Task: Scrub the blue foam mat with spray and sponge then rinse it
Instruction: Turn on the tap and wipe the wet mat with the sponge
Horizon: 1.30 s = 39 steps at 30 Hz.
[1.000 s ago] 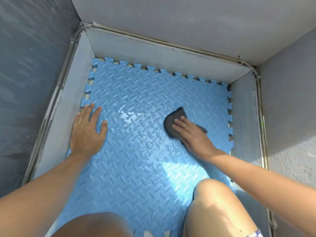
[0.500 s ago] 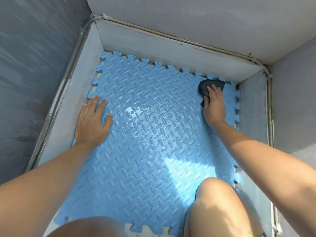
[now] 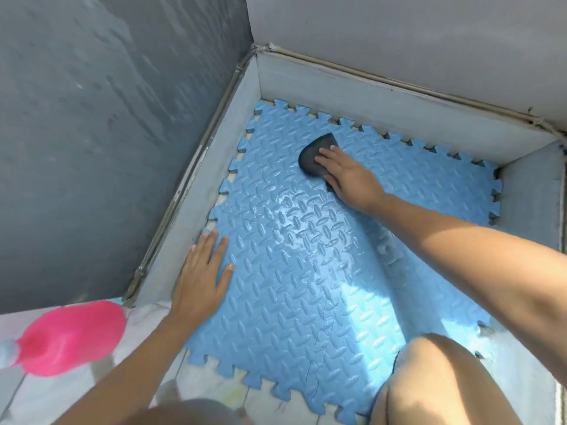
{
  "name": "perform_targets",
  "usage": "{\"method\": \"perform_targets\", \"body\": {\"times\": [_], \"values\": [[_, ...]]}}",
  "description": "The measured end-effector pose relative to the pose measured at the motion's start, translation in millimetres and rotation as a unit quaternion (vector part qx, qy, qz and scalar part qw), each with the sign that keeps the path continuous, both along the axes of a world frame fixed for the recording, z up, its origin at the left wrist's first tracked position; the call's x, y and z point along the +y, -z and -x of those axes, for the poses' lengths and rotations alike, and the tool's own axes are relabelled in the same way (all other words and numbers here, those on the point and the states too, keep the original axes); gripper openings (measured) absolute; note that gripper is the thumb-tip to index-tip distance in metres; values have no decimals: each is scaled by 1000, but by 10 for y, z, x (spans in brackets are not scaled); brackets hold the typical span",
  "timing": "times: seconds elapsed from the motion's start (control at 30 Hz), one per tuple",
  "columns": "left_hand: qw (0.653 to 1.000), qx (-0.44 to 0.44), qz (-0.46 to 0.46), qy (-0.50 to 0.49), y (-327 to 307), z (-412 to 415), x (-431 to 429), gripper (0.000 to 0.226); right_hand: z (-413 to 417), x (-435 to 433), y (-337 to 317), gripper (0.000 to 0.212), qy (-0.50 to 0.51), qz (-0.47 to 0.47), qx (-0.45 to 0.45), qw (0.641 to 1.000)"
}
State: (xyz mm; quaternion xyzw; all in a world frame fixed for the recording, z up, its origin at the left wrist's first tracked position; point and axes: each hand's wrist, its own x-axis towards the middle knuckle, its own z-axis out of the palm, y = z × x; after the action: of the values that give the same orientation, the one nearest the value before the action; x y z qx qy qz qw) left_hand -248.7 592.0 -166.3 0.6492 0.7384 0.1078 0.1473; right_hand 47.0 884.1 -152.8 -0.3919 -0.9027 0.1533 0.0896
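Since half a second ago the right hand [image 3: 349, 179] has swept the dark grey sponge [image 3: 313, 154] from the far right corner of the blue foam mat [image 3: 291, 302] across to the left half of its far edge, and the view has swung left so that a pink bottle [image 3: 70, 338] now shows at the lower left. The right hand's grip is not clamped: its fingers lie straight and spread on top of the sponge, pressing it flat to the mat just short of the toothed far border. The left hand [image 3: 199, 280] stays where it was, palm down on the mat by its left edge, grip apart, fingers straight and holding nothing. The mat lies flat on the floor inside a low grey kerb [image 3: 399, 115] that runs along its left, far and right sides, with its jigsaw teeth close against the kerb. A wet sheen [image 3: 306, 222] covers the embossed pattern in the middle of the mat, between the two hands, and a bright patch of sunlight falls nearer the person. One bare knee [image 3: 445, 384] rests over the near right corner of the mat. The pink bottle is blurred and sits off the mat to the left, on pale floor tiles [image 3: 46, 400], well apart from both hands.
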Motion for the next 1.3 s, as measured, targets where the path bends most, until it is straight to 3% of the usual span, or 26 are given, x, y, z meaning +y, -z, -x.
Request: {"method": "perform_targets", "body": {"times": [0.1,0.17,0.23,0.33,0.47,0.57,0.63,0.73,0.8,0.9,0.97,1.07,1.23,1.3], "values": [[1000,9,7,19,16,158,-674,62,436,223,-30,44,166,40,36,985],[1000,9,9,23,29,205,-893,61,749,99,-38,47,179,26,29,983],[1000,7,1,15,32,205,-940,61,1007,-315,-61,47,98,2,35,995],[1000,-4,-8,-5,57,176,-929,62,1100,-1309,-16,45,-104,14,37,994],[999,-12,-34,6,81,185,-942,61,609,-2450,23,45,-317,52,8,947],[999,-11,-47,13,83,200,-929,60,164,-2472,-42,45,-396,41,-37,917],[999,-15,-51,11,93,202,-947,61,-40,-2184,-96,44,-347,25,-55,936],[999,-26,-45,14,88,205,-964,62,-321,-1597,-158,47,-153,26,-74,985],[999,-25,-43,14,87,211,-949,63,-321,-1233,-156,45,-7,34,-51,998],[999,-24,-45,13,92,210,-936,62,143,-975,-95,47,218,70,-2,973],[998,-26,-53,15,99,218,-936,61,552,-1096,-63,48,299,74,35,951],[998,-36,-56,10,103,219,-949,59,1019,-1663,-62,46,301,63,80,948],[997,-51,-60,-24,43,123,-895,54,1325,-2865,53,44,114,73,87,987],[996,-41,-60,-52,-29,12,-821,51,1209,-2921,129,43,92,82,91,988]]}}
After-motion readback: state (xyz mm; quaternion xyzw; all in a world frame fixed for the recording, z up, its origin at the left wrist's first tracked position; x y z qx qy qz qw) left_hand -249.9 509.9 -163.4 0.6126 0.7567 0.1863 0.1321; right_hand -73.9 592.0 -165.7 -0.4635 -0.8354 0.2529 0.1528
